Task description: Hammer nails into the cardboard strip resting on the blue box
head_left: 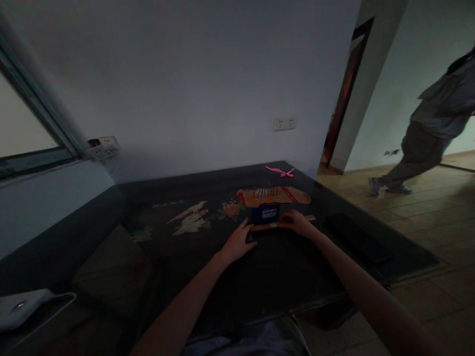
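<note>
A thin light-brown strip (270, 226), like a flat stick or ruler, lies crosswise over the dark table. My right hand (297, 222) is closed on it toward its right part, fingers bent down over it. My left hand (237, 243) is at its left end, with fingertips touching or very near the strip and the thumb spread apart below. Just behind the strip is a blue box (265, 213) with a pale label. Beyond that lies a tan, shoe-sole-shaped piece (274, 196) with red patches and dark lines across its middle.
A pink ribbon-like item (281, 172) lies near the table's far edge. To the right is a long black case (356, 238). The black table (208, 287) bears a bird and flower picture. A white device (24, 306) with a cable is at lower left. A person (434, 118) walks at right.
</note>
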Tool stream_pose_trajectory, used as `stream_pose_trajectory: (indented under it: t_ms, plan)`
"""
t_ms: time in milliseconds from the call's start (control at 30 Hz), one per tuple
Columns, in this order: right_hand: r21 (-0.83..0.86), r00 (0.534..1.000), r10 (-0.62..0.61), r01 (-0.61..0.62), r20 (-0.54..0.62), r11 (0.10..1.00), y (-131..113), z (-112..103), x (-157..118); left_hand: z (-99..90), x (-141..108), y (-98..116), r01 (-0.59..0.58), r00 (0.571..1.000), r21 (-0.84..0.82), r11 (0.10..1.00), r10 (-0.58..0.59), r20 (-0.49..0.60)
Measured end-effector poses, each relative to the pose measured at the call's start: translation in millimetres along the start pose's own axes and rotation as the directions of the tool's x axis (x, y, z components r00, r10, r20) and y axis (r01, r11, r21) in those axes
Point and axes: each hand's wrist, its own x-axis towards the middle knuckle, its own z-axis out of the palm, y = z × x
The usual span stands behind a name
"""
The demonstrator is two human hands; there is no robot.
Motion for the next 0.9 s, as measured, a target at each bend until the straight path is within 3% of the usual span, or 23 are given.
stream_pose_trajectory:
  t_ms: [500, 900]
  plan:
    - [-0.006, 1.0, -0.009, 0.009, -0.014, 1.0, 9.4, 2.6, 5.9, 5.5, 1.2, -5.2, -0.049, 0.998, 0.038, 0.998, 0.05, -0.039]
    - [0.008, 0.999, 0.005, -0.005, 0.035, 1.0, 1.9, -6.9, 3.6, 3.8, -0.2, -2.3, -0.062, 0.995, 0.027, 0.998, 0.064, -0.08]
